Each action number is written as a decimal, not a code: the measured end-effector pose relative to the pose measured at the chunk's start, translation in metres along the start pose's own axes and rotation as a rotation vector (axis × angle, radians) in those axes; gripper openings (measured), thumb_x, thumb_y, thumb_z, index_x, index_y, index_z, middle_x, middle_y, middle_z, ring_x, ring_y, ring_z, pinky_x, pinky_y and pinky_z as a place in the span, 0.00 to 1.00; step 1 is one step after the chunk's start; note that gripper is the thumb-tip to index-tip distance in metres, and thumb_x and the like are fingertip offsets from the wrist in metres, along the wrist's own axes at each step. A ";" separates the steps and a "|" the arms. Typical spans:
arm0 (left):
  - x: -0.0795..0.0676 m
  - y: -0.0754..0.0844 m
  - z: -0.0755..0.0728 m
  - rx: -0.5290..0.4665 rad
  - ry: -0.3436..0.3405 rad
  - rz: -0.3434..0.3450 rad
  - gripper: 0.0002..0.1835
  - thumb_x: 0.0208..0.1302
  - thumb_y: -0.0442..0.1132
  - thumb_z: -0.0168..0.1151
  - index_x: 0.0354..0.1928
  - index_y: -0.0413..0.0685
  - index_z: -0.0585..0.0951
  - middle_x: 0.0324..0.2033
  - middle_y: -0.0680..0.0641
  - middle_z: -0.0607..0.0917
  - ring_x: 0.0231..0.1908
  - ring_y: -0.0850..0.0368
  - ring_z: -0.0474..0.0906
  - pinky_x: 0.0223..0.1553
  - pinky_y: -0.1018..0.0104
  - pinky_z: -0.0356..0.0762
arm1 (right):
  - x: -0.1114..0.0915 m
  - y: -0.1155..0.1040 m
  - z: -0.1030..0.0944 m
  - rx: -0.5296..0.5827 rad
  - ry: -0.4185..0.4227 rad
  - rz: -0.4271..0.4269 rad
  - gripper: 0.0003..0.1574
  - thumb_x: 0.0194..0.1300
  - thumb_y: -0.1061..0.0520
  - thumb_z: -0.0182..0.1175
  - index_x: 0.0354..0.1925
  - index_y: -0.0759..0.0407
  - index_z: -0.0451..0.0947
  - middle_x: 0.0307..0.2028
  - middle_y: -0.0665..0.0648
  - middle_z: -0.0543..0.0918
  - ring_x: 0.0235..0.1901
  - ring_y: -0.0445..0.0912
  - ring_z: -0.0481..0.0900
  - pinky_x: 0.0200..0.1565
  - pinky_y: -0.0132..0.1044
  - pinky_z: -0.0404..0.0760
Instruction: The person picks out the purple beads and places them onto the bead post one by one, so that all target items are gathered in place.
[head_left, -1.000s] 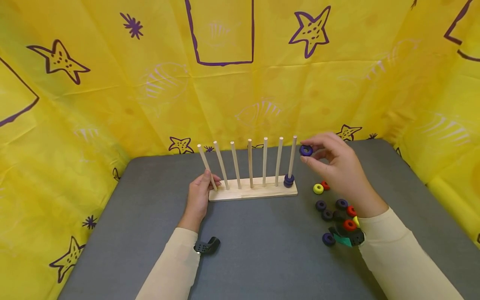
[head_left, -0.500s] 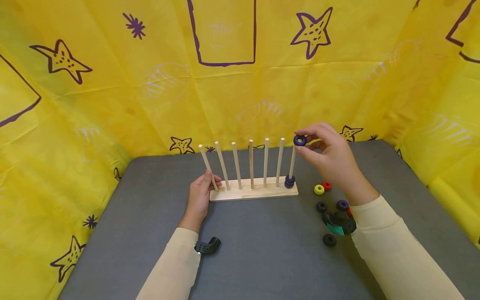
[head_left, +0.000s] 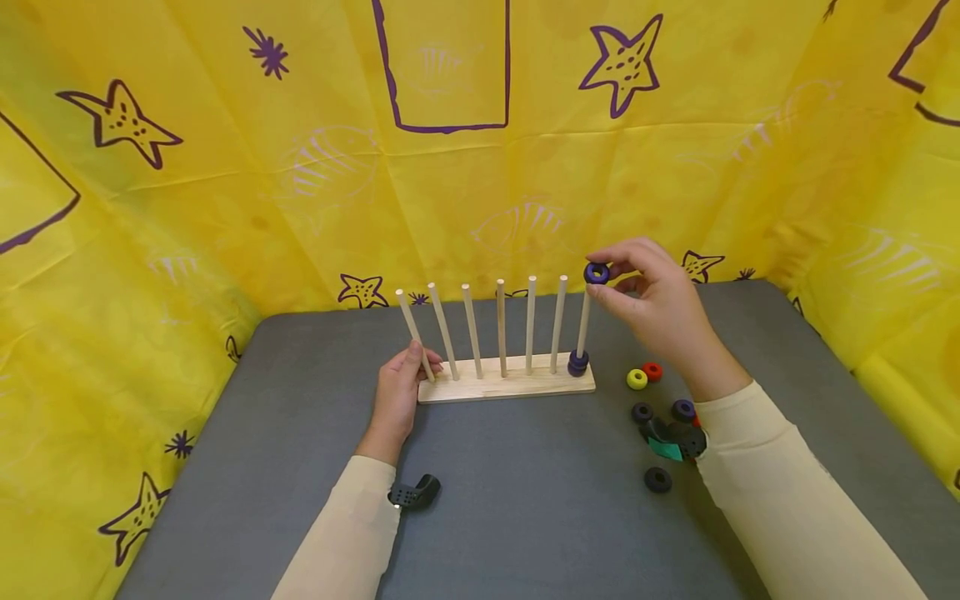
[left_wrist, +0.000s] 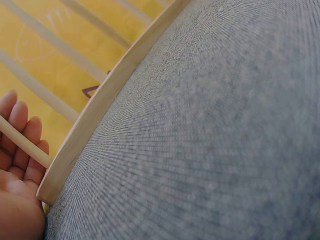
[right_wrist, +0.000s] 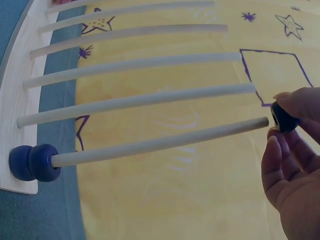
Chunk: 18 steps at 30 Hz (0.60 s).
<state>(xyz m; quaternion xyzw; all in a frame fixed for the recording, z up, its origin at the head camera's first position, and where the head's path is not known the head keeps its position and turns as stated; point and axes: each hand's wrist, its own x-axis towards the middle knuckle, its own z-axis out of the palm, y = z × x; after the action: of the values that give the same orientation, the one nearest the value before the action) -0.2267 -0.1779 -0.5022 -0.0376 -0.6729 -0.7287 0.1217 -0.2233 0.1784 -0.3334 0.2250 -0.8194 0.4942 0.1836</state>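
Note:
A wooden peg stand (head_left: pixel 502 387) with a row of upright pegs stands on the grey table. Around its leftmost peg my left hand (head_left: pixel 394 396) is loosely wrapped, thumb in front and fingers (left_wrist: pixel 31 132) behind. Two dark blue rings (head_left: pixel 577 365) are stacked at the bottom of the rightmost peg (right_wrist: pixel 160 142). My right hand (head_left: pixel 663 312) pinches another dark blue ring (right_wrist: pixel 285 119) between thumb and fingertips. That ring is right at the tip of the rightmost peg, its hole turned toward the peg end in the right wrist view.
On the table at right lie a yellow ring (head_left: pixel 632 383), a red ring (head_left: pixel 657 377), a purple ring (head_left: pixel 677 412) and dark rings, one nearer the front (head_left: pixel 650 484). My right wrist camera (head_left: pixel 684 437) partly covers others. A yellow patterned cloth (head_left: pixel 450 183) hangs behind the table.
My right hand has moved left and up with the ring, from beside the rightmost peg to its tip. The left hand and the stand have stayed in place.

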 end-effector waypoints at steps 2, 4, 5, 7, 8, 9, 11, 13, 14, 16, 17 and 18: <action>0.000 0.000 0.000 -0.005 0.001 0.000 0.30 0.90 0.48 0.51 0.43 0.21 0.83 0.35 0.37 0.87 0.39 0.54 0.84 0.48 0.64 0.81 | 0.001 0.001 0.001 0.008 -0.002 -0.005 0.18 0.72 0.69 0.72 0.58 0.66 0.86 0.50 0.57 0.81 0.47 0.49 0.78 0.49 0.29 0.81; -0.001 0.000 0.000 -0.004 0.003 0.001 0.30 0.90 0.48 0.51 0.43 0.21 0.83 0.35 0.38 0.86 0.39 0.54 0.84 0.48 0.64 0.81 | 0.001 0.002 0.001 0.011 -0.004 -0.010 0.18 0.71 0.69 0.72 0.58 0.66 0.86 0.50 0.57 0.81 0.47 0.49 0.78 0.49 0.29 0.81; 0.000 -0.001 0.000 -0.002 0.004 0.000 0.31 0.90 0.48 0.51 0.43 0.21 0.83 0.35 0.38 0.87 0.39 0.54 0.84 0.48 0.64 0.81 | 0.001 0.002 0.001 0.010 -0.004 -0.012 0.18 0.71 0.69 0.72 0.58 0.66 0.86 0.50 0.57 0.81 0.47 0.48 0.78 0.48 0.29 0.81; 0.000 -0.001 0.000 0.000 0.007 -0.003 0.31 0.90 0.49 0.51 0.43 0.21 0.83 0.34 0.40 0.87 0.39 0.53 0.84 0.48 0.64 0.81 | 0.002 0.003 0.002 0.011 -0.003 -0.014 0.18 0.71 0.70 0.72 0.58 0.66 0.86 0.49 0.58 0.81 0.47 0.48 0.78 0.48 0.29 0.81; 0.000 -0.001 0.000 0.004 0.008 -0.003 0.31 0.90 0.49 0.51 0.42 0.21 0.83 0.34 0.41 0.87 0.39 0.53 0.84 0.48 0.64 0.81 | 0.002 0.003 0.002 0.009 -0.001 -0.011 0.18 0.71 0.70 0.73 0.58 0.66 0.86 0.50 0.58 0.81 0.47 0.48 0.78 0.48 0.29 0.81; 0.000 -0.001 0.000 0.008 0.010 -0.005 0.31 0.89 0.50 0.51 0.43 0.22 0.84 0.34 0.42 0.87 0.39 0.53 0.84 0.47 0.64 0.81 | 0.002 0.004 0.002 0.007 -0.002 -0.007 0.19 0.71 0.69 0.73 0.58 0.66 0.86 0.50 0.58 0.81 0.47 0.48 0.78 0.48 0.29 0.81; 0.000 -0.001 0.000 0.010 0.010 -0.008 0.31 0.89 0.50 0.51 0.43 0.22 0.84 0.33 0.43 0.87 0.39 0.52 0.84 0.48 0.64 0.80 | 0.002 0.004 0.002 0.003 -0.004 0.003 0.19 0.71 0.69 0.73 0.59 0.65 0.86 0.50 0.58 0.81 0.48 0.48 0.78 0.49 0.28 0.80; 0.000 0.000 0.000 0.009 0.008 -0.007 0.31 0.89 0.50 0.51 0.43 0.22 0.84 0.34 0.43 0.87 0.39 0.51 0.84 0.48 0.64 0.80 | 0.003 0.005 0.002 0.005 -0.008 0.013 0.19 0.72 0.68 0.72 0.59 0.65 0.86 0.51 0.58 0.81 0.48 0.48 0.79 0.49 0.29 0.81; 0.000 0.000 0.000 0.006 0.008 -0.007 0.31 0.89 0.50 0.51 0.43 0.22 0.84 0.34 0.43 0.87 0.39 0.51 0.84 0.48 0.64 0.80 | 0.003 0.005 0.002 0.005 -0.011 0.017 0.19 0.72 0.68 0.72 0.60 0.65 0.85 0.51 0.58 0.81 0.48 0.48 0.79 0.49 0.29 0.81; 0.000 0.000 0.000 0.003 0.007 -0.006 0.31 0.90 0.49 0.51 0.43 0.21 0.83 0.34 0.42 0.87 0.39 0.51 0.84 0.48 0.64 0.81 | 0.003 0.006 0.002 0.011 -0.014 0.023 0.19 0.73 0.68 0.72 0.60 0.65 0.85 0.51 0.58 0.81 0.49 0.48 0.79 0.50 0.29 0.81; 0.000 0.000 0.000 0.003 0.007 -0.005 0.31 0.90 0.49 0.50 0.43 0.21 0.83 0.34 0.41 0.87 0.39 0.51 0.84 0.48 0.63 0.81 | 0.004 0.006 0.002 0.014 -0.017 0.026 0.19 0.73 0.67 0.72 0.60 0.65 0.85 0.51 0.58 0.81 0.49 0.48 0.79 0.50 0.29 0.81; 0.000 0.000 0.000 0.002 0.007 -0.004 0.31 0.90 0.49 0.50 0.43 0.21 0.83 0.34 0.40 0.87 0.39 0.51 0.84 0.48 0.63 0.81 | 0.004 0.007 0.002 0.017 -0.018 0.027 0.19 0.73 0.67 0.72 0.60 0.65 0.85 0.51 0.58 0.81 0.49 0.49 0.79 0.50 0.29 0.81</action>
<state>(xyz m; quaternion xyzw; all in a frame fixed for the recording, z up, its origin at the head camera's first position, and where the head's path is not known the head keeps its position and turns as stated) -0.2268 -0.1777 -0.5024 -0.0336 -0.6734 -0.7283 0.1225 -0.2308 0.1789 -0.3372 0.2200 -0.8197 0.5014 0.1679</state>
